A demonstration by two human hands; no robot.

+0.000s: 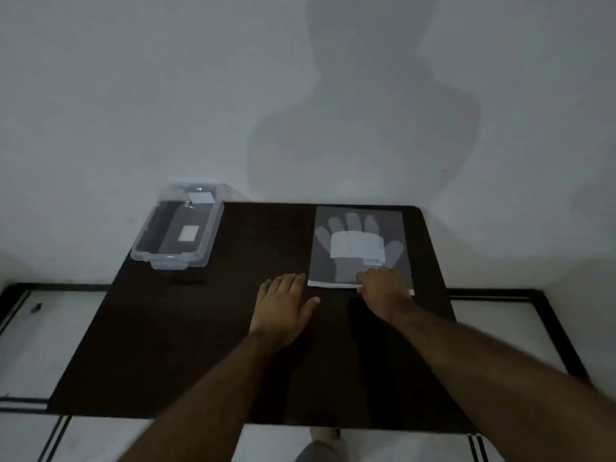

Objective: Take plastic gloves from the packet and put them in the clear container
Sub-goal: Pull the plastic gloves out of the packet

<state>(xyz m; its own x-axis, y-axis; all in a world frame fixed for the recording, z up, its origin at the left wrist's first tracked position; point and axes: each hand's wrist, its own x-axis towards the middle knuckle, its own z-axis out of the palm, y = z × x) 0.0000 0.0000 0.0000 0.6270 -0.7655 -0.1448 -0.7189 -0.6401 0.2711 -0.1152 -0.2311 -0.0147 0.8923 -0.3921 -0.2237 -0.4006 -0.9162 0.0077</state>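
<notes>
A flat grey packet of plastic gloves (360,243), printed with a glove outline and a white label, lies at the far right of the dark table (186,345). My right hand (383,288) rests on the packet's near edge, fingers curled at its opening; whether it pinches anything is unclear. Just left of the packet, my left hand (283,305) lies flat on the table with fingers spread and nothing in it. A clear plastic container (176,228) stands open at the far left corner, partly over the table edge.
The table stands against a pale wall (300,95). White floor tiles with black borders (40,328) show on both sides and in front. My foot (325,443) appears below the table's near edge.
</notes>
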